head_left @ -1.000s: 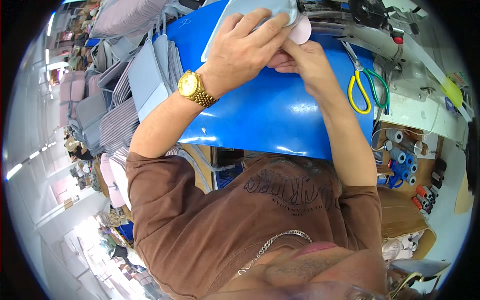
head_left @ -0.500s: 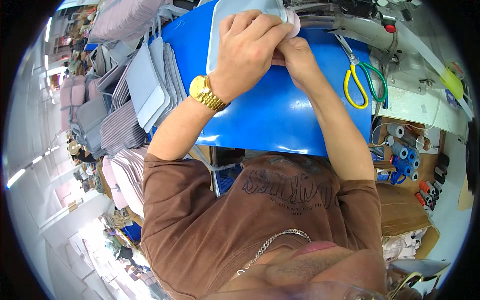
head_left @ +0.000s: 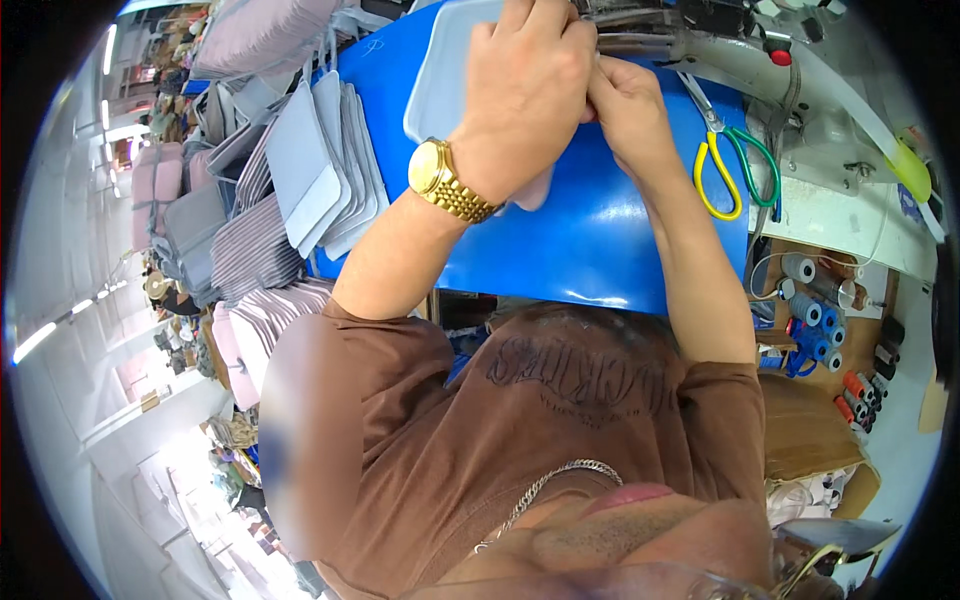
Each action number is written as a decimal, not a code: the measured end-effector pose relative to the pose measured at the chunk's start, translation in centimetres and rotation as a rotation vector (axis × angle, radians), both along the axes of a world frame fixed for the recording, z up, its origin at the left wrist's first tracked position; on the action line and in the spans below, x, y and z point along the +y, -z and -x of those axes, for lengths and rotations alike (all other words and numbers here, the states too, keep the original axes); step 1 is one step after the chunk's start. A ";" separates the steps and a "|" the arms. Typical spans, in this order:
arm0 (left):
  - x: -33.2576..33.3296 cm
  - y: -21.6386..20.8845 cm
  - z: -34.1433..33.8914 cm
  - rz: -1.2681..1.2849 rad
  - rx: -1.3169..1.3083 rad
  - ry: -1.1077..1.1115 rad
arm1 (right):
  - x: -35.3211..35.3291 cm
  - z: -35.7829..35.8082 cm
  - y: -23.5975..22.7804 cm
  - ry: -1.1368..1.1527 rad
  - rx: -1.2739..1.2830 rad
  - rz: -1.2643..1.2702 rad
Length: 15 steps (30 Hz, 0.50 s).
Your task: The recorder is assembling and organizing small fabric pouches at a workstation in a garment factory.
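A light grey fabric panel (head_left: 440, 85) with rounded corners lies at the far side of the blue work surface (head_left: 560, 245). My left hand (head_left: 530, 80), with a gold watch at its wrist, is closed on this panel, its fingers curled over. Part of a pink piece (head_left: 536, 194) sticks out below that hand. My right hand (head_left: 630, 105) meets the left one at the machine's edge, its fingers pinched together. Whatever lies between those fingers is hidden. To the right of my right hand rest scissors (head_left: 715, 130) with one yellow and one green handle loop.
A sewing machine (head_left: 800, 110) stands at the far right. Stacked grey panels (head_left: 315, 170) hang over the left edge, beside pink and striped bundles (head_left: 265, 250). Thread spools (head_left: 815, 320) and a cardboard box (head_left: 815, 430) are at the right. Something blurred crosses near my left sleeve.
Both hands have shifted slightly right, and the grey panel has turned a little. The pink piece now shows below my left hand instead of beside its fingertips. A blurred shape has appeared at the left.
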<state>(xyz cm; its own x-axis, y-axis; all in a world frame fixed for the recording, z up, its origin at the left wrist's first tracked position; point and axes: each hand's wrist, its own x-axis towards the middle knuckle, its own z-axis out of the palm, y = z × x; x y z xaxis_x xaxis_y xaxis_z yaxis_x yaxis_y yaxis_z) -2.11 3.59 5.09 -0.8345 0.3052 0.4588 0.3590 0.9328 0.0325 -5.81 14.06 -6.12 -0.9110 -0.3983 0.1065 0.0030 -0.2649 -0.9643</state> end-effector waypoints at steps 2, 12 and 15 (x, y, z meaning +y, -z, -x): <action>-0.2 -0.3 0.1 0.009 -0.017 0.000 | 1.0 -0.4 -1.2 0.033 0.016 -0.096; 0.8 -1.6 -0.3 -0.005 -0.073 -0.046 | 3.5 0.6 -2.1 -0.009 0.190 -0.274; 1.1 -1.7 -0.2 -0.032 -0.061 -0.067 | 4.2 1.0 -3.4 0.063 0.301 -0.349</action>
